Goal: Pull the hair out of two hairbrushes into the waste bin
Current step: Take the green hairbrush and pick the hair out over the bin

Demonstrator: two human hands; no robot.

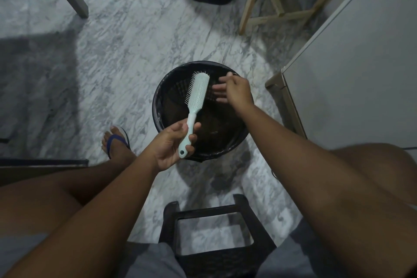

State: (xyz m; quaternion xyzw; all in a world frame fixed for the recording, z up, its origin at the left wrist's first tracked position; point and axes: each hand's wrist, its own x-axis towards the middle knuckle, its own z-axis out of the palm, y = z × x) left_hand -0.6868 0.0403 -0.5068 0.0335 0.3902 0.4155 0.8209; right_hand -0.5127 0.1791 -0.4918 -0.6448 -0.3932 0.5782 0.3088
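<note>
Head view: I count one mint hairbrush (198,95), one black waste bin (157,101) and two hands. The left hand (173,144) curls round the brush's handle, holding the bristled head over the bin's mouth. The right hand (234,91) hangs above the bin's far rim with its arm outstretched and fingers loosely spread. They are blurred, so I cannot tell whether they carry hair.

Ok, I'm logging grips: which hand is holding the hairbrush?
The left hand: it grips the pale green hairbrush by its handle, while the right hand hovers without a brush over the waste bin.
</note>
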